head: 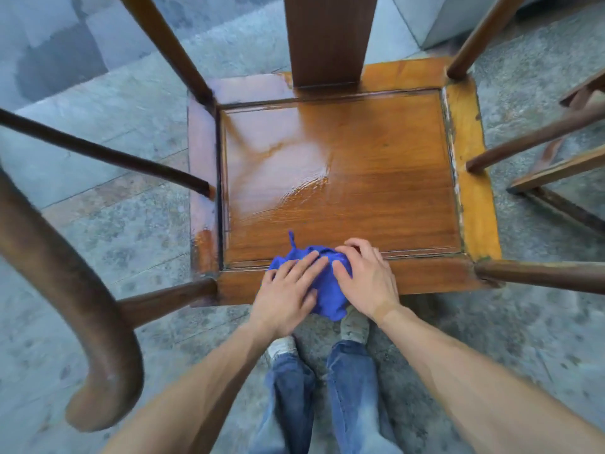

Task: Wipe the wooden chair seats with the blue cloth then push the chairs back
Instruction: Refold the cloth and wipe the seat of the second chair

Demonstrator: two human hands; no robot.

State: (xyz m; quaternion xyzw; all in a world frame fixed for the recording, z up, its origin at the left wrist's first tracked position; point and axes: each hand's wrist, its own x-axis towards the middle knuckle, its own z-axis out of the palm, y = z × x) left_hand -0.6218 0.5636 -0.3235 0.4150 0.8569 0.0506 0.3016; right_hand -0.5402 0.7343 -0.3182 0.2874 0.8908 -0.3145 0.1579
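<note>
A wooden chair seat [343, 178] fills the middle of the head view, glossy and wet-looking on its left half. The blue cloth [327, 290] lies bunched on the seat's front rail and hangs a little over the edge. My left hand [288, 290] presses flat on the cloth's left side. My right hand [363, 276] presses on its right side with fingers curled over the top. Both hands rest on the cloth together.
The chair's back splat [330, 37] rises at the far side, and a curved armrest [65, 290] sweeps close on the left. Part of another wooden chair frame [563, 165] stands at the right. My feet [353, 322] stand on the stone floor before the seat.
</note>
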